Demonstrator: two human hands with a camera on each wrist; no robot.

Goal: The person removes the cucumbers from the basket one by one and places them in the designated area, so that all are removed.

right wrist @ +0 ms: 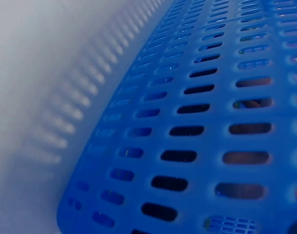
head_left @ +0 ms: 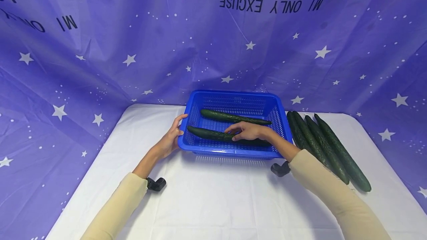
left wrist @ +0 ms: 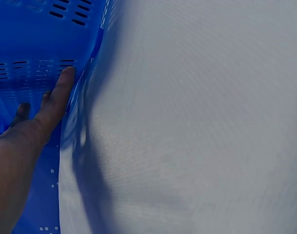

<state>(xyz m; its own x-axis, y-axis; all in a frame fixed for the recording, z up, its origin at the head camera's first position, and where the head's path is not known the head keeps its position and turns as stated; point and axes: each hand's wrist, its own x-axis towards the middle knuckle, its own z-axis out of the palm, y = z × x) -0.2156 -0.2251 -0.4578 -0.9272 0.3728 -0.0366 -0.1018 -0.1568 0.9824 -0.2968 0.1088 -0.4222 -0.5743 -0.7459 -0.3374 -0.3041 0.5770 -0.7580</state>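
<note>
We pinch the near cucumber (head_left: 210, 134) between right hand (head_left: 248, 131) thumb and fingers, toward the front edge of the basket (head_left: 230, 152). Our left hand (head_left: 169, 139) rests straight-fingered against its left edge. Four other cucumbers (head_left: 328, 150) lie toward the table's (head_left: 213, 192) right edge.

Blue basket (head_left: 230, 152), dark green cucumbers (head_left: 210, 134), white cloth (head_left: 207, 199), white-starred purple backdrop (head_left: 200, 56)
</note>
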